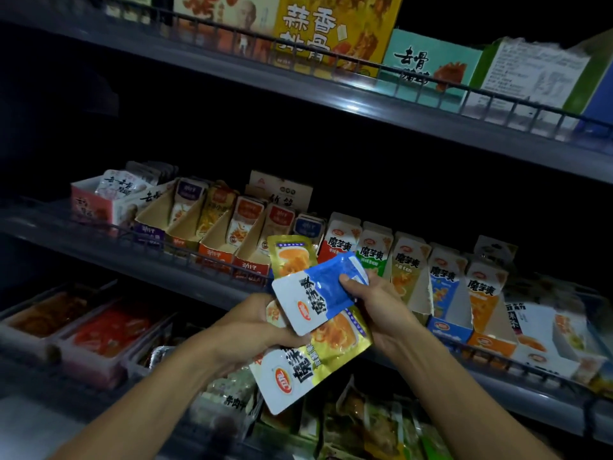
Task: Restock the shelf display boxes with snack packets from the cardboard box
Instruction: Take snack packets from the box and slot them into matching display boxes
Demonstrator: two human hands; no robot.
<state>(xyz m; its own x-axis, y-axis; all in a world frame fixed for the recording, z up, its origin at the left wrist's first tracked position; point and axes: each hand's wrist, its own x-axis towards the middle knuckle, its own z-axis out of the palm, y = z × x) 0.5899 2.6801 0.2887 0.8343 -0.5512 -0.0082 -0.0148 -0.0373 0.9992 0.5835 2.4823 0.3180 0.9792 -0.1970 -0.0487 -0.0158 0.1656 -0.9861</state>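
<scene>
Both my hands are raised in front of the middle shelf (159, 260). My right hand (378, 307) pinches a blue-and-white snack packet (315, 293) by its upper right edge. Under it, my left hand (252, 330) grips a fan of packets: a yellow-and-white packet (311, 363) points down, and another yellow packet (290, 255) sticks up behind the blue one. A row of white display boxes (408, 260) with coloured fronts stands on the shelf just behind my hands. The cardboard box is out of view.
Orange, red and purple slanted display boxes (212, 234) fill the left of the middle shelf behind a wire rail. Large cartons (335, 31) stand on the top shelf. Trays of red packets (109, 330) and loose bags (365, 423) lie on the lower shelf beneath my arms.
</scene>
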